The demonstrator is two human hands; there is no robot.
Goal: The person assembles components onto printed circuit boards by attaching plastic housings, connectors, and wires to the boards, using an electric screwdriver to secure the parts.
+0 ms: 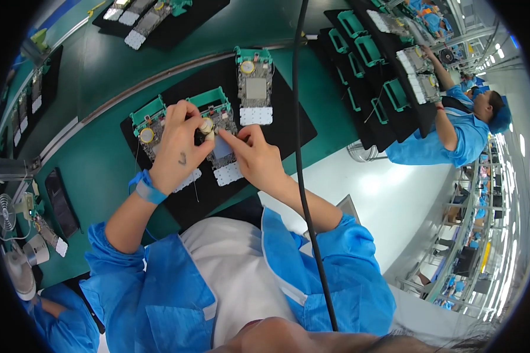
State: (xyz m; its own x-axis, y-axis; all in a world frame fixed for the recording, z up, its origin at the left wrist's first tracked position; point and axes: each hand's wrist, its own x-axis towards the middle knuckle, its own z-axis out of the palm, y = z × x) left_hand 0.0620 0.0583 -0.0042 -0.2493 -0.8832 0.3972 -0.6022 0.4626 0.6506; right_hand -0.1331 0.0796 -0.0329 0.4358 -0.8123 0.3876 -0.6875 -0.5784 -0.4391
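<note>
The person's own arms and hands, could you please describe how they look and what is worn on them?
Both hands are bare, without gloves. The left hand has a small dark mark on its back and a blue wrist strap with a thin cord. Bright blue sleeves are pushed up to the elbows; the right hand wears nothing.

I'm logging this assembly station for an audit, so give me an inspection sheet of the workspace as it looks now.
Surface: green bench with a black mat on it.
Job's things: three circuit assemblies in green frames on the mat; the middle assembly is being worked, a left one and a far one lie beside it.
Clutter: dark phone-like slab and a small fan at the bench's left end.
Grippers: left hand pinches a small round part; right hand has its forefinger on the middle assembly.
Cables: black cable hangs across the view.
Surroundings: a co-worker at the next bench, shelving beyond.
</note>
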